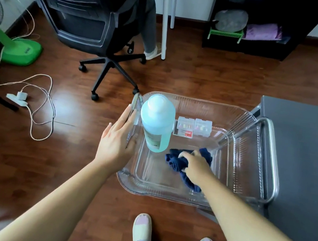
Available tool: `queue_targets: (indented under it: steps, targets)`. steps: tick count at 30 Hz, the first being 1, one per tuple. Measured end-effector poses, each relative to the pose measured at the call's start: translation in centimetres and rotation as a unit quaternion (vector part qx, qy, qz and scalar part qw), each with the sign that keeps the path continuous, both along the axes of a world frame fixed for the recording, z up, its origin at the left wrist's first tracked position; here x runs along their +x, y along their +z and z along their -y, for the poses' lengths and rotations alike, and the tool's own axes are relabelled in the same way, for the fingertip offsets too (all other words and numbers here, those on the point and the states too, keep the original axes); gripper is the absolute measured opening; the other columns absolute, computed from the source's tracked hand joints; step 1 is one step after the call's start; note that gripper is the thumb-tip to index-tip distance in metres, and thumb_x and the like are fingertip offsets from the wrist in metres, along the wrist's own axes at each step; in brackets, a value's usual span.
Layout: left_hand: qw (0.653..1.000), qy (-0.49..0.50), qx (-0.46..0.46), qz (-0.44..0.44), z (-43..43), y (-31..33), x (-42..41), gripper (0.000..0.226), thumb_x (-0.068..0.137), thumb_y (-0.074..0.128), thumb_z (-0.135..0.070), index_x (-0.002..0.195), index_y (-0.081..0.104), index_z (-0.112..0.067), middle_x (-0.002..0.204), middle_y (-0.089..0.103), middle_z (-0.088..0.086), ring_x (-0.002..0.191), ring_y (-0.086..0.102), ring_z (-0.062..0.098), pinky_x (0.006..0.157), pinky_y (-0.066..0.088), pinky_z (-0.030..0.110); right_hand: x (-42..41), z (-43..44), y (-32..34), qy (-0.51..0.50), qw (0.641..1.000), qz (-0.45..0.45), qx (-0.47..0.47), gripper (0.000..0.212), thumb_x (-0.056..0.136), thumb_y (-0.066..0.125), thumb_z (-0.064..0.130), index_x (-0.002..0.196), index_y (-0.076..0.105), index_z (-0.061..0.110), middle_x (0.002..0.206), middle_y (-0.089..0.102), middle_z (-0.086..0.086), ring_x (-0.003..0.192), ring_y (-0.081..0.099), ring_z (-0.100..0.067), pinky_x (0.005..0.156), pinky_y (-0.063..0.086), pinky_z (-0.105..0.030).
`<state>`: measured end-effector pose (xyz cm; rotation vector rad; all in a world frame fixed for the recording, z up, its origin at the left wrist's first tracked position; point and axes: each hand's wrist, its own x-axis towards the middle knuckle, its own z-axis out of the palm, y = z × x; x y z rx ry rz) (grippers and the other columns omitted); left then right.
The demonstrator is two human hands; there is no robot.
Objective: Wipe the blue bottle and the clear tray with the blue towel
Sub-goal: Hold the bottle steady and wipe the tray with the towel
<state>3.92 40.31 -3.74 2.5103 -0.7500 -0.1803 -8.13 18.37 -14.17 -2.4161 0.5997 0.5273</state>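
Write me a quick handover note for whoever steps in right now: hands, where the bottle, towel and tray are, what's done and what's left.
Left hand: open, flat against the outside of the clear tray's left wall, steadying it.
Right hand: pressing the bunched blue towel on the tray floor, near the front right.
Blue bottle: upright inside the tray, back left, not held.
Small clear boxes: at the tray's back wall.
Done: cannot tell from this view whether the bottle was wiped.
Left: finish the tray floor and walls; wipe the bottle if not yet done.
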Motion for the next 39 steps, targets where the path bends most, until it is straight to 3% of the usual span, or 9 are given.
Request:
queue_targets:
  steps: [4,7,11,15,21,27,32,35,39]
  targets:
    - [1.0,0.004,0.0,0.003,0.1,0.0,-0.1,0.066,0.089,0.04,-0.029,0.15,0.016,-0.038,0.159,0.01,-0.016,0.142,0.026,0.012,0.115,0.018,0.045,-0.9,6.8,0.5,-0.073,0.99,-0.068,-0.102,0.036,0.091,0.051,0.014,0.123,0.049,0.029,0.129,0.043,-0.015,0.108,0.05,-0.038,0.089,0.043,-0.042]
    - [1.0,0.015,0.0,0.006,0.1,0.0,-0.2,0.067,0.092,0.046,-0.024,0.15,0.016,-0.039,0.159,0.011,-0.017,0.142,0.026,0.012,0.114,0.018,0.046,-2.8,6.4,1.2,-0.072,0.983,-0.134,-0.1,0.024,0.091,0.035,0.007,0.104,0.048,0.022,0.126,0.039,-0.019,0.095,0.044,-0.033,0.074,0.037,-0.039]
    - [1.0,0.019,0.007,0.009,0.2,-0.1,-0.3,0.067,0.092,0.048,-0.024,0.15,0.017,-0.037,0.16,0.011,-0.016,0.142,0.027,0.013,0.114,0.018,0.046,-4.8,1.8,1.5,-0.034,0.984,-0.168,-0.047,0.035,0.086,0.043,-0.002,0.108,0.046,0.024,0.125,0.036,-0.013,0.095,0.052,-0.032,0.071,0.044,-0.038]
    - [1.0,0.021,-0.001,0.004,0.0,-0.1,-0.4,0.072,0.089,0.051,-0.02,0.15,0.017,-0.036,0.159,0.011,-0.017,0.142,0.027,0.013,0.115,0.015,0.045,-3.9,-2.3,1.1,0.035,0.991,-0.127,-0.014,0.03,0.085,0.046,0.002,0.106,0.049,0.023,0.119,0.043,-0.012,0.084,0.055,-0.03,0.071,0.041,-0.031]
    - [1.0,0.013,-0.005,0.013,-0.1,-0.2,-0.2,0.07,0.085,0.04,-0.032,0.15,0.015,-0.039,0.159,0.009,-0.019,0.14,0.028,0.011,0.114,0.017,0.044,1.9,-10.6,0.7,0.102,0.989,-0.061,0.09,0.042,0.093,0.053,0.015,0.134,0.052,0.023,0.137,0.038,-0.019,0.117,0.049,-0.041,0.101,0.04,-0.038]
    - [1.0,0.006,0.003,0.018,-0.1,-0.5,-0.2,0.069,0.087,0.04,-0.035,0.15,0.013,-0.039,0.159,0.008,-0.019,0.14,0.028,0.011,0.114,0.016,0.044,-0.5,-6.1,1.4,0.081,0.989,-0.066,0.101,0.037,0.09,0.053,0.003,0.124,0.063,0.013,0.13,0.055,-0.013,0.118,0.055,-0.031,0.098,0.039,-0.028]
    - [1.0,0.004,0.011,0.017,-0.2,-0.5,-0.1,0.067,0.09,0.044,-0.032,0.15,0.015,-0.035,0.159,0.008,-0.018,0.141,0.027,0.01,0.114,0.017,0.045,-3.9,2.0,2.2,0.043,0.988,-0.146,0.03,0.044,0.085,0.05,-0.006,0.104,0.072,0.026,0.118,0.066,-0.009,0.08,0.061,-0.023,0.067,0.041,-0.02]
    - [1.0,0.004,0.01,0.013,-0.1,-0.5,-0.1,0.069,0.085,0.04,-0.037,0.15,0.015,-0.037,0.159,0.007,-0.02,0.14,0.026,0.007,0.115,0.016,0.043,-4.1,5.2,2.3,-0.032,0.992,-0.12,-0.021,0.05,0.085,0.041,-0.007,0.1,0.069,0.031,0.119,0.062,-0.01,0.091,0.06,-0.028,0.074,0.048,-0.028]
    - [1.0,0.008,0.002,0.015,0.0,-0.7,0.0,0.07,0.083,0.039,-0.039,0.149,0.016,-0.037,0.159,0.009,-0.02,0.139,0.026,0.006,0.114,0.018,0.044,-1.0,4.8,1.2,-0.091,0.994,-0.05,-0.045,0.041,0.088,0.045,-0.003,0.116,0.061,0.022,0.127,0.055,-0.015,0.103,0.058,-0.032,0.077,0.046,-0.031]
